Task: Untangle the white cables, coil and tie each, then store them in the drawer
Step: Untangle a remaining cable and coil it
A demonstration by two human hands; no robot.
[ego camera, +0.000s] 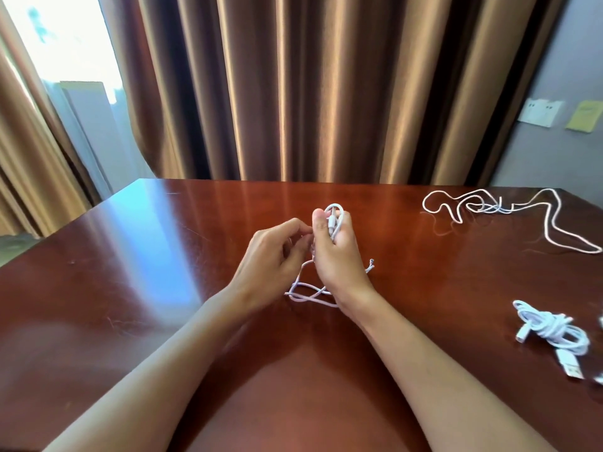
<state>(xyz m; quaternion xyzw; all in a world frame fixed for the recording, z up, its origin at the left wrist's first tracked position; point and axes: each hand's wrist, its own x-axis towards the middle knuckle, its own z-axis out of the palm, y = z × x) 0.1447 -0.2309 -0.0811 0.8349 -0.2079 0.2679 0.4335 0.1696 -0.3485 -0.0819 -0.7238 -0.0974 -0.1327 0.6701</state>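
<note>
Above the middle of the brown wooden table [163, 288], my right hand [336, 252] grips a small loop of a white cable [336, 216], fingers curled round it. The rest of this cable hangs down and lies in loose strands [310, 295] on the table under my wrists. My left hand [274, 256] is right beside it, fingertips pinching a strand of the same cable. A second white cable [489, 207] lies loose and uncoiled at the far right. A coiled and tied white cable [551, 331] with a USB plug lies at the right edge. No drawer is in view.
Brown curtains [310, 86] hang right behind the table's far edge. A bright window [65, 44] is at the left. On the grey wall at the right are a white socket plate [540, 117] and a yellow note [584, 120].
</note>
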